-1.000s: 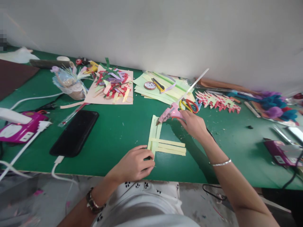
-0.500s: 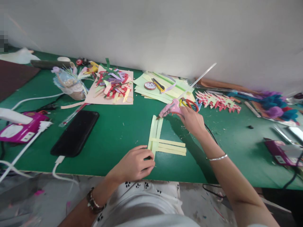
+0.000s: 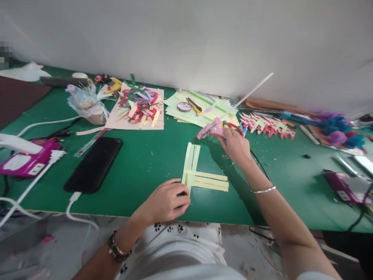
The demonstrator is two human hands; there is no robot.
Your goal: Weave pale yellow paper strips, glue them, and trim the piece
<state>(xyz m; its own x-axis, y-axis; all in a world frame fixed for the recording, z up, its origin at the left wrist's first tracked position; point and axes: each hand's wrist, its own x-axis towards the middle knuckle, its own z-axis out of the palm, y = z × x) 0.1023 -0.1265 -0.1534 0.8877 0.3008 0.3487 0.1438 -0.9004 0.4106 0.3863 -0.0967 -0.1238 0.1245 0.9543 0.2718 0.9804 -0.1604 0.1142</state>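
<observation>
Presently, the right hand (image 3: 236, 147) holds a pink glue gun (image 3: 211, 128) near pale-green paper strips (image 3: 191, 162); left hand (image 3: 166, 200) touches them, pinch unclear; they should lie flat.

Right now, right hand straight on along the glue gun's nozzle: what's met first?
Probably the far end of the pale green strips; depth is unclear, so the nozzle might pass above them.

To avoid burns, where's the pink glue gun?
In the head view, slightly right of centre, the pink glue gun is in the right hand, just beyond the green strips.
</observation>
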